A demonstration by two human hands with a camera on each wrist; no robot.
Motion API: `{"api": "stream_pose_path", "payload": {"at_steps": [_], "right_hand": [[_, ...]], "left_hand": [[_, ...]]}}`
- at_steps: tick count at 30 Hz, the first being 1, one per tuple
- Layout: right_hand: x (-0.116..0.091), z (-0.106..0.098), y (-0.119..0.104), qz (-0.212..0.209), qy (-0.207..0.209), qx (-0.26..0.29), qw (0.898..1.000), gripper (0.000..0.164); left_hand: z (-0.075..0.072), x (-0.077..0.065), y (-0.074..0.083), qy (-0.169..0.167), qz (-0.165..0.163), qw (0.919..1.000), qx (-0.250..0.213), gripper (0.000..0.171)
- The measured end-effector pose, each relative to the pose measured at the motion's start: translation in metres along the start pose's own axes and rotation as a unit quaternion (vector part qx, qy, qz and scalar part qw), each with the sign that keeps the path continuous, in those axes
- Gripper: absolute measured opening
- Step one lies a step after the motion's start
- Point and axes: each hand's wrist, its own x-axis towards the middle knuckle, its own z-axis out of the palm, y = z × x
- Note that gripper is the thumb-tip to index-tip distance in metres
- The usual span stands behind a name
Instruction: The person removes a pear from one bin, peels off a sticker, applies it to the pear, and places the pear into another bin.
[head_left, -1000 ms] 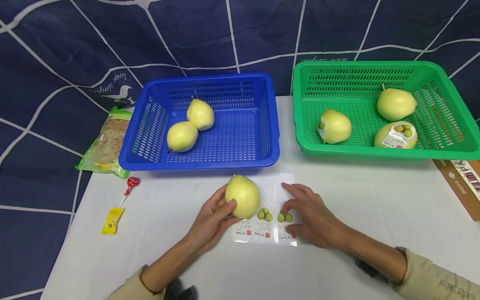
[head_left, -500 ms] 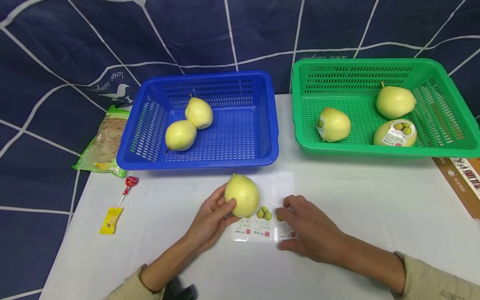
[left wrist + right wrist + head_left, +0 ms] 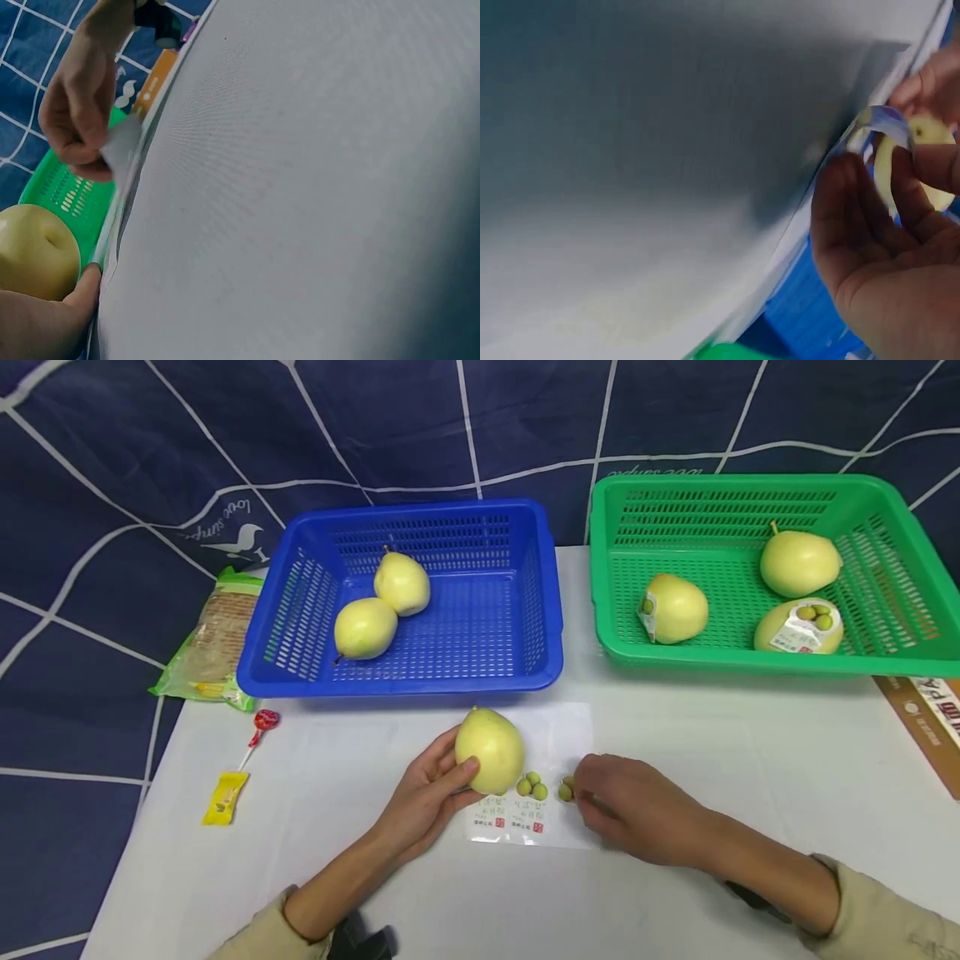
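Note:
My left hand (image 3: 420, 797) grips a yellow-green pear (image 3: 490, 750) over the left part of a clear sheet (image 3: 558, 735). Two printed labels with pear pictures (image 3: 531, 810) show on that sheet, one partly behind the pear. At the sheet's right side, my right hand (image 3: 637, 810) pinches a pear-printed sticker (image 3: 567, 789), mostly covered by the fingers in the head view. The left wrist view shows this sticker (image 3: 124, 146) hanging from the fingertips as a pale flap. It looks curled and translucent in the right wrist view, near the pear (image 3: 937, 176).
A blue basket (image 3: 551, 635) with two pears stands behind the sheet. To its right, a green basket (image 3: 720, 653) holds three pears, two visibly labelled. A bread bag (image 3: 213, 635), lollipop (image 3: 265, 721) and yellow packet (image 3: 224, 798) lie left; a brown box (image 3: 918, 727) lies right.
My right hand has drawn its fingers together on the rightmost label and lifted it, shifting slightly right. My left hand keeps the pear in about the same spot.

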Motion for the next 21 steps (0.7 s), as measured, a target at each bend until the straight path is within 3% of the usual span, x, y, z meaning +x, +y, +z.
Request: {"api": "stream_pose_path", "payload": {"at_steps": [6, 12, 17, 21], "right_hand": [[-0.007, -0.013, 0.008, 0.026, 0.016, 0.161, 0.986, 0.017], [-0.008, -0.018, 0.008, 0.092, -0.001, 0.249, 0.964, 0.014], [-0.010, -0.028, 0.010, 0.121, 0.065, 0.320, 0.937, 0.016], [-0.012, -0.032, 0.010, 0.082, 0.136, 0.327, 0.932, 0.015]], "left_hand": [[0.001, 0.000, 0.000, 0.003, -0.003, 1.0000, 0.005, 0.062], [0.001, 0.002, 0.000, 0.001, -0.001, 1.0000, 0.005, 0.064], [0.001, 0.002, 0.000, 0.002, 0.000, 1.0000, 0.007, 0.062], [0.001, 0.001, 0.001, 0.006, -0.004, 0.9999, 0.012, 0.062]]}}
